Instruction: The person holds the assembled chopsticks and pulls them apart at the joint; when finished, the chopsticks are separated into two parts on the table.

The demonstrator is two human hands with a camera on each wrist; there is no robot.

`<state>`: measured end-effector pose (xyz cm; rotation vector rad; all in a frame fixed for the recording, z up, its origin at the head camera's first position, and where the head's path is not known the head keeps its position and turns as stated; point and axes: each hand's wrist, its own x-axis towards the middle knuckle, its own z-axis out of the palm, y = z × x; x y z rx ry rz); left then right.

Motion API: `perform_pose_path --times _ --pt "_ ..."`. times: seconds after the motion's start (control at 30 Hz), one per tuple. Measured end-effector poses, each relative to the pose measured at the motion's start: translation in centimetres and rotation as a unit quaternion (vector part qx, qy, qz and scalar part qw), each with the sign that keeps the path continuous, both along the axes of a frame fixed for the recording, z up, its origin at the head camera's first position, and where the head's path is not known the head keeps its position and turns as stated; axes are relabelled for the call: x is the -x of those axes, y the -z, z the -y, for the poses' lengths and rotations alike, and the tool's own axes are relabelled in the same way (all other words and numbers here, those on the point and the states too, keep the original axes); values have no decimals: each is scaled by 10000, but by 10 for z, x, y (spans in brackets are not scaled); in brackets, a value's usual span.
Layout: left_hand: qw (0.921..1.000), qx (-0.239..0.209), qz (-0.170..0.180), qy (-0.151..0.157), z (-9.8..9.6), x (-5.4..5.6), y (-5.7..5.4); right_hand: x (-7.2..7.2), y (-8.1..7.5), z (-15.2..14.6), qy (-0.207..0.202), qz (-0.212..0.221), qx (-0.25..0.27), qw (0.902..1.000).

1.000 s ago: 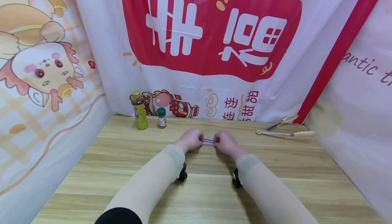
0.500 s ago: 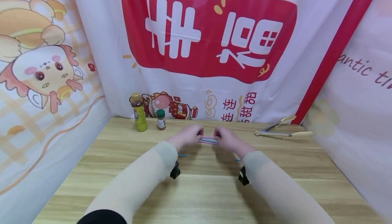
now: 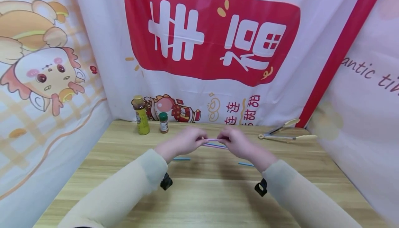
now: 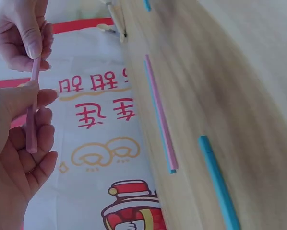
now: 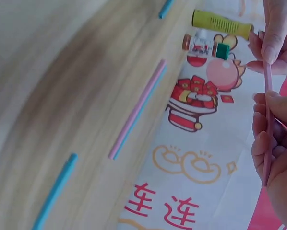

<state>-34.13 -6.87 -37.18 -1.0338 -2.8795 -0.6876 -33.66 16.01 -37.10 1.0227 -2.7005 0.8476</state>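
Observation:
My left hand (image 3: pixel 187 140) and right hand (image 3: pixel 238 144) pinch one pink straw (image 3: pixel 213 139) between them, raised above the wooden table. In the left wrist view the thumb of my left hand (image 4: pixel 18 139) presses the straw (image 4: pixel 32 132) against curled fingers. The right wrist view shows my right hand (image 5: pixel 282 148) gripping the same straw (image 5: pixel 267 160) likewise. Below lie a second pink straw (image 4: pixel 161 112) and a blue straw (image 4: pixel 159 128), side by side. Two more blue straws, one on the left (image 3: pixel 182 158) and one on the right (image 3: pixel 246 164), lie nearer me.
A yellow-labelled bottle (image 3: pixel 142 119) and a small green-capped jar (image 3: pixel 163 122) stand at the back left. Tongs (image 3: pixel 286 137) lie spread at the back right. A printed cloth (image 3: pixel 193 73) hangs behind the wooden table (image 3: pixel 202 200).
Both hands have lifted one pink straw off the others, and my forearms have spread outward. The straws on the table now show more, including the two blue ones at the sides.

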Motion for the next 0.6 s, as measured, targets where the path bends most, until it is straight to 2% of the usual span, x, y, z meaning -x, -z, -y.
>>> perform_pose_path --times 0.07,0.2,0.43,0.6 --pt "9999 4 -109 53 1 -4 4 -6 4 -1 -25 -110 -50 9999" --pt "9995 46 -294 91 2 -10 11 -11 12 -3 -39 29 32 10000" --pt "9993 34 -362 73 5 -16 14 -14 20 -2 -245 -392 141 9988" --pt "9990 -66 -439 95 13 -16 15 -13 23 -11 -345 -371 361 9981"
